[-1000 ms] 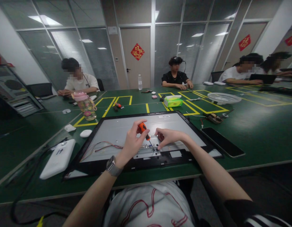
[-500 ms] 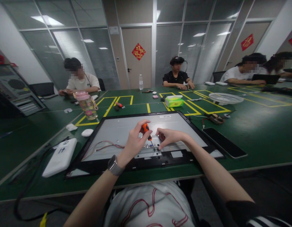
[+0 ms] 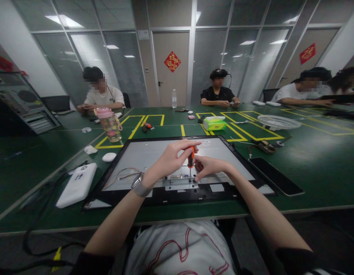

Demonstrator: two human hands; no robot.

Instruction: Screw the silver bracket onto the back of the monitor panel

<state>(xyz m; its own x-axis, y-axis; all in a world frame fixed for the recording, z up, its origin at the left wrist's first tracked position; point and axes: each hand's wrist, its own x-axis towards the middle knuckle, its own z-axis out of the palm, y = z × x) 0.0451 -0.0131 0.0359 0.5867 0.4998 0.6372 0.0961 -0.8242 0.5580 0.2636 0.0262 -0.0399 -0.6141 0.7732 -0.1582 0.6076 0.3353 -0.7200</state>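
Observation:
My left hand (image 3: 170,160) grips an orange-and-black screwdriver (image 3: 190,162) by its handle, with fingers over the top. The screwdriver stands nearly upright, its tip down at a metal bracket (image 3: 174,187) near the front edge of a flat display panel (image 3: 154,147). Beside the shaft, my right hand (image 3: 213,165) has its thumb and forefinger apart and curved, the thumb tip low by the bracket; I see nothing held in it. The panel lies flat, grey with a black frame. Thin wires (image 3: 123,170) run across its left side. Whatever sits under the screwdriver tip is too small to make out.
Left of the panel lie a white power bank (image 3: 77,185), a white round object (image 3: 109,157) and a pink-lided bottle (image 3: 108,124). A black phone (image 3: 276,176) lies on the right. Behind are a green tissue pack (image 3: 214,123) and a white fan grille (image 3: 278,122). Several people sit across the table.
The screwdriver has gone from tilted to nearly upright. My left hand has moved right and up, its fingers now over the handle's top. My right hand stays beside the shaft.

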